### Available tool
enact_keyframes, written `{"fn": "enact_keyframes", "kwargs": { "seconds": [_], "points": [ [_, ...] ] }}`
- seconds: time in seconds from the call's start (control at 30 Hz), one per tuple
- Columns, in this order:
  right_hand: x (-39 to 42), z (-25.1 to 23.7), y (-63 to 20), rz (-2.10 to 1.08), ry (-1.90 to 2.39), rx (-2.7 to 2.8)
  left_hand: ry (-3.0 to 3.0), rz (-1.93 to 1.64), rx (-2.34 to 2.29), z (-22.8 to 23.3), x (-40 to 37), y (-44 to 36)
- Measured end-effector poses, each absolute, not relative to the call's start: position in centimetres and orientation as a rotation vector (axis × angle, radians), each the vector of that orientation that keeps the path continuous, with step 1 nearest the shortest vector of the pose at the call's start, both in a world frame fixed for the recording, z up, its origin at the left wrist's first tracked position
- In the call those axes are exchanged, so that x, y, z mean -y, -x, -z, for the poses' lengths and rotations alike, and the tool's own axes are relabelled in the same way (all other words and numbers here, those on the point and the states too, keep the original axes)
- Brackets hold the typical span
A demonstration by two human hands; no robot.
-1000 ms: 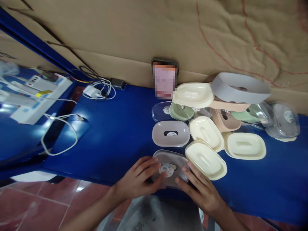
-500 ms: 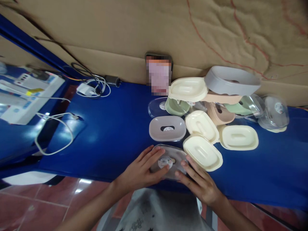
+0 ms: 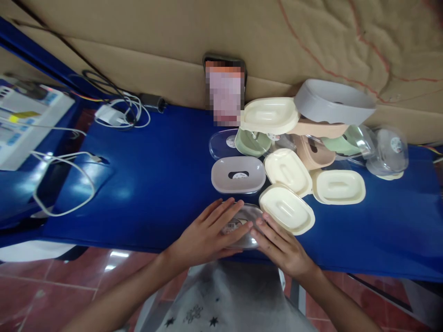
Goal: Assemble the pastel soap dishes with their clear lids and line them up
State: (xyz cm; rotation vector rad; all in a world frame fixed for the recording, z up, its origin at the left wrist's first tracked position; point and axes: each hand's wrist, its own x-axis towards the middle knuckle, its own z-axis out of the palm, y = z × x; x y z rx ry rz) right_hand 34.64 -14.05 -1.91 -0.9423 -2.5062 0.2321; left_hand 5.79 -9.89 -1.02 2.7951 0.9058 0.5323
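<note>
A shallow oval box, greyish under a clear plastic cover with a round label, lies at the table's near edge. My left hand rests on its left part with fingers stretched across the top, hiding some of the label. On the right part lies my right hand, its fingers long and slightly apart. The fingertips of both hands nearly meet over the cover. Just beyond sits a grey oval piece with a slot in its middle. Close to my right hand is a cream oval tray with a raised ridge.
More cream trays lie to the right. Behind them are a pile with a tall grey oval shell, a green piece and clear covers. A phone leans on the backboard. Cables and a power strip are left.
The view has shifted slightly. My hands have come closer together over the box, and the left fingers now cover more of its label. The other pieces stay in place.
</note>
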Motion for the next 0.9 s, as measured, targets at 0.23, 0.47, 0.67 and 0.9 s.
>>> {"fn": "enact_keyframes", "kwargs": {
  "seconds": [0.23, 0.47, 0.67, 0.9],
  "points": [
    [14.2, 1.8, -35.0, -0.257, 0.921, 2.512, -2.793, -0.470, -0.955, 0.7, 10.2, -6.0],
    [13.8, 2.4, -34.2, -0.315, 1.022, 2.388, -2.699, -0.496, -0.993, 0.4, 9.6, -6.2],
    [13.8, 2.3, -33.9, -0.325, 1.099, 2.378, -2.778, -0.495, -1.011, -0.1, 9.6, -6.3],
    [13.8, 2.4, -33.8, -0.273, 1.174, 2.401, -2.913, -0.410, -1.008, -0.7, 9.7, -7.0]
  ]
}}
